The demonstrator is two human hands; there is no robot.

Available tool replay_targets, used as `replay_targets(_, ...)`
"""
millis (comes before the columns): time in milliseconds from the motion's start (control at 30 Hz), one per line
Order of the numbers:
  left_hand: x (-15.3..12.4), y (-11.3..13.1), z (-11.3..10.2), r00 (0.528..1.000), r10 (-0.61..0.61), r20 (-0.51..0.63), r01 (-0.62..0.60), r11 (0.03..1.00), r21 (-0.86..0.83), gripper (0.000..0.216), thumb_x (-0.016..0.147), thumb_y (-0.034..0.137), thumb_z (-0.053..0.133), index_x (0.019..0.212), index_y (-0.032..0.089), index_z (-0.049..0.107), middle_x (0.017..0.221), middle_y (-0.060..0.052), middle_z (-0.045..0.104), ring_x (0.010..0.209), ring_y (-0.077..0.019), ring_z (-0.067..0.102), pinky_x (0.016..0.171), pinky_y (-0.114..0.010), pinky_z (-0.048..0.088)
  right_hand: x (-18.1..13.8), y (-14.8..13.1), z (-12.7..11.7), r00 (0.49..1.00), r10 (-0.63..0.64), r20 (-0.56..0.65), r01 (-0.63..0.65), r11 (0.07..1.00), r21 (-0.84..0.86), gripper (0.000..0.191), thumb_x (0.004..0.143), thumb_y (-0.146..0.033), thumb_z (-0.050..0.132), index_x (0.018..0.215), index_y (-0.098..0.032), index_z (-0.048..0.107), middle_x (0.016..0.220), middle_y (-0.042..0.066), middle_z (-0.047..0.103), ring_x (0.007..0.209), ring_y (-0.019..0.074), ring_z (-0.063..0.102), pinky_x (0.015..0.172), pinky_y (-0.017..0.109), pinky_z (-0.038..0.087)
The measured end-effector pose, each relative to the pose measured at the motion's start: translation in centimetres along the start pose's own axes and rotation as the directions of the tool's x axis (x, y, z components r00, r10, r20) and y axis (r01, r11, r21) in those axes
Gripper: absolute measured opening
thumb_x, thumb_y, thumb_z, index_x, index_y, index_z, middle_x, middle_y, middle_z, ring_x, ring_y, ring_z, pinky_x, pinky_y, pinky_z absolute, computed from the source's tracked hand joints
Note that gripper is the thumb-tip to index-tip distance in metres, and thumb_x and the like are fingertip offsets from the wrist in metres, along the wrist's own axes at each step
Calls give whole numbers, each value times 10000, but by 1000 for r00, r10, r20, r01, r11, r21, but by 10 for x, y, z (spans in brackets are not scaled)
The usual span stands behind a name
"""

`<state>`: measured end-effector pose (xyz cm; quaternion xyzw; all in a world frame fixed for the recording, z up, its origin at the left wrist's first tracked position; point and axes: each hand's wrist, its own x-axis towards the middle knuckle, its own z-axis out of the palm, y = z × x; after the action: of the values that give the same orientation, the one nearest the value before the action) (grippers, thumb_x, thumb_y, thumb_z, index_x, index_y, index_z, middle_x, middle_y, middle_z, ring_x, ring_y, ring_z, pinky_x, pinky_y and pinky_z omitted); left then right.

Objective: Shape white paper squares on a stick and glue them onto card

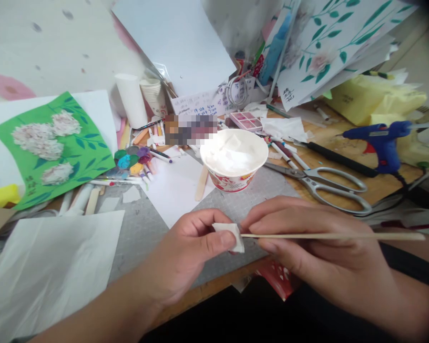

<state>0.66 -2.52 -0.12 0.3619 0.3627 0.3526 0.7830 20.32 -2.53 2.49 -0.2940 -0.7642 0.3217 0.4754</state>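
My left hand (196, 247) pinches a small square of white tissue paper (239, 242) between thumb and fingers, in front of the table edge. My right hand (318, 247) grips a thin wooden stick (386, 236), held almost level. The stick's left tip meets the paper's right side; whether the paper wraps round it I cannot tell. Just beyond both hands stands a paper bowl (232, 183) with red print, holding white paper pieces (232, 147). A flat wooden stick (201, 183) leans or lies at the bowl's left.
Metal scissors (318, 183), a black-handled tool (339, 159) and a blue glue gun (382, 143) lie at right. At left are a green flower picture (57, 147) and a translucent sheet (53, 267). Paper cups (130, 100) and several markers stand or lie behind.
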Motion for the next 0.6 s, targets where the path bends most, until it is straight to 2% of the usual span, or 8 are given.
replay_targets(600, 0, -1, 0, 1000, -17, 6, 18, 999, -35, 168, 739, 285, 767, 713, 147, 674, 668, 12, 654, 691, -115, 560, 716, -230, 396, 1, 0, -1, 999, 0, 32, 0, 1000, 20, 101, 778, 1, 636, 825, -50, 710, 824, 89, 737, 821, 93, 682, 788, 94, 514)
